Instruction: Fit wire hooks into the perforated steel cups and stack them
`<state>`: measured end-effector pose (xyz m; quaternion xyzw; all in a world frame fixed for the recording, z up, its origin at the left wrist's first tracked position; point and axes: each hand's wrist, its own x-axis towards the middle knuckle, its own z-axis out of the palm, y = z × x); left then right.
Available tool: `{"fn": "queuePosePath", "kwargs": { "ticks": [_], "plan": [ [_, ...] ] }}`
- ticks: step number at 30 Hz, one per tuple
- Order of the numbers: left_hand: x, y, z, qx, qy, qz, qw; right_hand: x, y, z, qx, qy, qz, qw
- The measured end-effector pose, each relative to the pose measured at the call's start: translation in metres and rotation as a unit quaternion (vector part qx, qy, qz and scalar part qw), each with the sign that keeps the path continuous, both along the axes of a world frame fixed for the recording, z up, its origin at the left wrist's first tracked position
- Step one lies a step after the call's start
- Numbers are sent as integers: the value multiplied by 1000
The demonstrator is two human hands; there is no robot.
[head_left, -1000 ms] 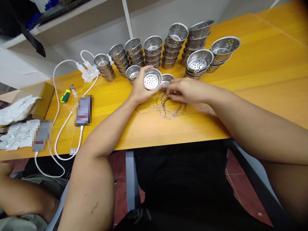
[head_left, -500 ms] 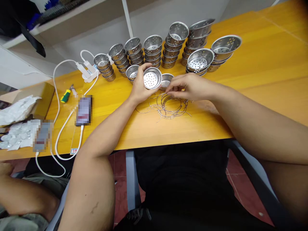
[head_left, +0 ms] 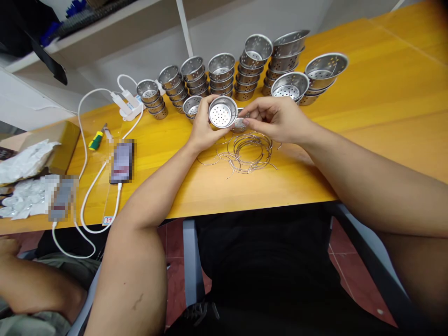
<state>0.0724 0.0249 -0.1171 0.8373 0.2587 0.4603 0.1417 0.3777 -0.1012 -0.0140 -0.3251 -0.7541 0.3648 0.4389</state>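
My left hand (head_left: 203, 127) is closed round a small perforated metal cup (head_left: 222, 113), its open mouth tilted towards me. At the cup's right rim, my right hand (head_left: 271, 117) pinches a thin piece of wire between thumb and fingertips; the wire is hard to make out. Behind those fingers another metal cup (head_left: 240, 125) stands on the table, partly hidden. Just below both hands lies a loose bundle of thin wire rings (head_left: 250, 151), with several ends sticking out.
Stacks of perforated cups (head_left: 221, 74) line the back of the yellow table (head_left: 210, 196). To the left are a power strip (head_left: 131, 111), white cables, a green-yellow screwdriver (head_left: 95, 140), two phones (head_left: 122, 161) and a cardboard box (head_left: 65, 144). Another person's arm (head_left: 38, 280) shows at lower left.
My right hand has risen from just above the wire rings to the right rim of the held cup. The left hand keeps its hold, nearly still.
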Motion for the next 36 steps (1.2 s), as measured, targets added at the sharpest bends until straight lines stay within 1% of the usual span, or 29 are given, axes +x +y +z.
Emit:
{"fn": "queuePosePath", "kwargs": {
  "ticks": [3, 5, 7, 13, 19, 24, 28, 32, 36],
  "plan": [
    [3, -10, 10, 2, -3, -3, 1000, -4, 3, -5, 7, 17, -26, 1000],
    [6, -16, 13, 4, -9, -14, 1000, -8, 4, -8, 16, 20, -44, 999],
    [8, -20, 12, -6, -12, -29, 999, -14, 3, -10, 36, 18, -71, 997],
    [15, -23, 2, -20, -2, -67, 998, -26, 4, -17, 90, -18, -129, 987],
    [16, -26, 5, -41, 0, -65, 997, -27, 7, -22, 97, -35, -167, 981],
    [17, -28, 10, -50, 10, -63, 997, -29, 7, -24, 104, -46, -173, 978],
    [18, -35, 15, -53, 22, -39, 998, -32, 6, -23, 98, -28, -166, 981],
    [19, -43, 20, -60, 21, -19, 998, -36, 2, -15, 49, 24, -132, 990],
    [18, -44, 20, -80, 10, -29, 996, -36, -2, -3, 19, 48, -96, 994]
  ]
}}
